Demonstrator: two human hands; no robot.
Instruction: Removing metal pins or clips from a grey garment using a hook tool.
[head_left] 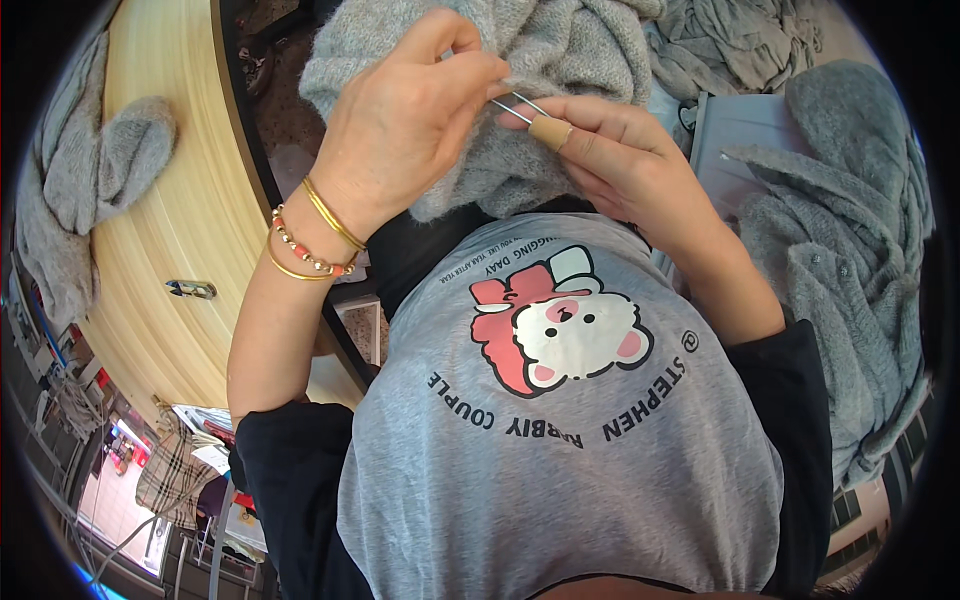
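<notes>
Fuzzy grey knitted fabric (560, 50) lies bunched at the far side, above my lap. Over its near edge my left hand (410, 125) is closed, fingertips pinched; what they hold is too small to make out. It wears gold bangles and a beaded bracelet (305, 255). Between thumb and fingers, my right hand (625, 160) grips two thin metal prongs (518, 108), which point toward the left fingertips. Whether they are one tool or two needles cannot be told. A tan bandage (550, 132) wraps the right thumb. Part of the knit passes under both hands.
A pale wood tabletop (185, 230) stands at my left, with a small dark-and-gold tool (191, 289) and a grey knit piece (110, 160) on it. More grey knits (850, 260) drape over a pale bin (735, 135) at right. A checked cloth (172, 480) hangs at lower left.
</notes>
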